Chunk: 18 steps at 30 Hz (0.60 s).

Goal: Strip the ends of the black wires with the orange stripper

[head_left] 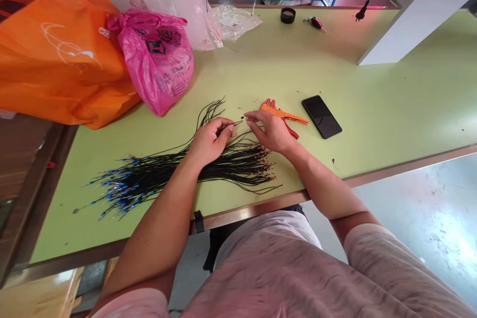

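Left hand (209, 143) clamped on slender black wire (237, 123), right hand (272, 131) at its three o'clock, grip indiscernible, orange-and-red pliers (288, 115) at two, blue-ended black wire bundle (233, 165) at seven

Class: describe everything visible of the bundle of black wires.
The bundle of black wires lies along the green tabletop, its many thin, bendy strands roughly parallel in the middle. Blue pieces crowd its left end, some with metallic-looking tips; the right ends look coppery and spread. The left arm crosses over it, contact unclear; the left hand holds a thin wire near the bundle's far edge.
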Available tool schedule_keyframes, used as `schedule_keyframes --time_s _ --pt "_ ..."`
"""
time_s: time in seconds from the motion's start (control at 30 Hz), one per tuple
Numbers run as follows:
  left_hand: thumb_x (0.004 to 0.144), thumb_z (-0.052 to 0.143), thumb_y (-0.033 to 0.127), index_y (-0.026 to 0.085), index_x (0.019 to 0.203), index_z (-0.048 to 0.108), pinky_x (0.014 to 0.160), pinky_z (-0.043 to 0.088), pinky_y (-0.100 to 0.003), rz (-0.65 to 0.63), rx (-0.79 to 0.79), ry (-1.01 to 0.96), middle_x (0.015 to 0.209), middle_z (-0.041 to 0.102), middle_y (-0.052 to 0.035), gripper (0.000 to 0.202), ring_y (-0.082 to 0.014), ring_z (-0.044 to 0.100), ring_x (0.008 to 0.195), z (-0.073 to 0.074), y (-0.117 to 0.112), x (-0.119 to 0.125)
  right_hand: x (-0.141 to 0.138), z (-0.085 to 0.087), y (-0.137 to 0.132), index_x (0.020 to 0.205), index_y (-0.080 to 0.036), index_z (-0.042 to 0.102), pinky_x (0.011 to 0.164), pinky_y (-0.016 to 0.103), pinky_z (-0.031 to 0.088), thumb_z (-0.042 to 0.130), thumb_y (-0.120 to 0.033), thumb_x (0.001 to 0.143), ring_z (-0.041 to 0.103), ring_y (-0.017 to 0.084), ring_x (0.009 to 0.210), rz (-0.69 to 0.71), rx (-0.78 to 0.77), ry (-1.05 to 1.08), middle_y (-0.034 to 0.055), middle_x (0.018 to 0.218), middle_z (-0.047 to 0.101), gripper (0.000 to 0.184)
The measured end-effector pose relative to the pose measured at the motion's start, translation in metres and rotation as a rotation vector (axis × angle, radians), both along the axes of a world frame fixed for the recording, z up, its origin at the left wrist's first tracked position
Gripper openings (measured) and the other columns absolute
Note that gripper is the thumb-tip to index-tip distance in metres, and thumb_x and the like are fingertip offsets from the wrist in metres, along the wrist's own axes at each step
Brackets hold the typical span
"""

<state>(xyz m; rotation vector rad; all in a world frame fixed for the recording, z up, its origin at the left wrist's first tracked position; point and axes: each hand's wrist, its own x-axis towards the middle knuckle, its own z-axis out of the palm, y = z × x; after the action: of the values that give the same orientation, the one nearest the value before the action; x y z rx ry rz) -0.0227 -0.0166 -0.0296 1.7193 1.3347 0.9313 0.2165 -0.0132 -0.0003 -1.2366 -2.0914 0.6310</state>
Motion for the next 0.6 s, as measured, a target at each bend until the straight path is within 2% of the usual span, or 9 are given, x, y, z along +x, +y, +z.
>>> schedule_keyframes --time_s 0.1,0.2,0.33,0.43,0.53,0.6 --pt "0.099 0.071 0.054 0.022 0.111 0.079 0.067 0.049 -0.032 -0.010 0.015 0.048 0.085 0.078 -0.0040 0.036 -0.0188 0.061 0.063 0.004 -0.001 0.001 -0.006 -0.003 -0.003 0.118 -0.019 0.080 0.101 0.037 0.059 0.057 -0.031 0.111 0.077 0.022 0.108 -0.039 -0.053 0.029 0.0101 0.119 0.084 0.027" --pt "0.098 0.071 0.053 0.020 0.108 0.082 0.072 0.052 -0.032 -0.005 0.038 0.062 0.086 0.080 -0.0054 0.036 -0.0206 0.066 0.069 0.008 -0.003 0.005 -0.006 -0.004 -0.003 0.110 -0.021 0.078 0.095 0.036 0.060 0.059 -0.033 0.110 0.077 0.020 0.099 -0.058 -0.116 0.060 0.0058 0.111 0.084 0.023" --pt "0.097 0.070 0.053 0.020 0.106 0.082 0.078 0.055 -0.032 -0.010 0.054 0.041 0.091 0.082 -0.0063 0.036 -0.0216 0.069 0.076 0.013 -0.005 0.010 -0.005 -0.005 -0.002 0.107 -0.021 0.077 0.094 0.036 0.060 0.059 -0.033 0.109 0.075 0.019 0.096 -0.007 -0.082 0.102 0.0053 0.107 0.083 0.022" --pt "0.099 0.067 0.051 0.020 0.106 0.081 0.081 0.055 -0.033 -0.019 0.084 0.066 0.091 0.081 -0.0060 0.035 -0.0219 0.070 0.079 0.014 -0.006 0.011 0.000 -0.005 0.001 0.113 -0.019 0.077 0.093 0.035 0.059 0.060 -0.032 0.109 0.075 0.020 0.097 0.038 -0.058 0.097 0.0074 0.109 0.083 0.022" --pt "0.102 0.062 0.049 0.019 0.106 0.078 0.079 0.054 -0.033 0.034 0.111 0.118 0.088 0.078 -0.0047 0.034 -0.0208 0.068 0.077 0.011 -0.004 0.009 0.011 -0.004 0.006 0.121 -0.017 0.078 0.094 0.037 0.057 0.063 -0.024 0.106 0.075 0.022 0.101 -0.031 -0.063 -0.063 0.0100 0.114 0.083 0.023" --pt "0.104 0.059 0.050 0.020 0.107 0.075 0.075 0.054 -0.032 0.070 0.104 0.134 0.084 0.075 -0.0034 0.034 -0.0194 0.066 0.073 0.007 -0.003 0.008 0.017 -0.003 0.009 0.116 -0.017 0.081 0.098 0.041 0.053 0.064 -0.019 0.103 0.073 0.027 0.107 -0.066 -0.049 -0.241 0.0120 0.112 0.082 0.022"
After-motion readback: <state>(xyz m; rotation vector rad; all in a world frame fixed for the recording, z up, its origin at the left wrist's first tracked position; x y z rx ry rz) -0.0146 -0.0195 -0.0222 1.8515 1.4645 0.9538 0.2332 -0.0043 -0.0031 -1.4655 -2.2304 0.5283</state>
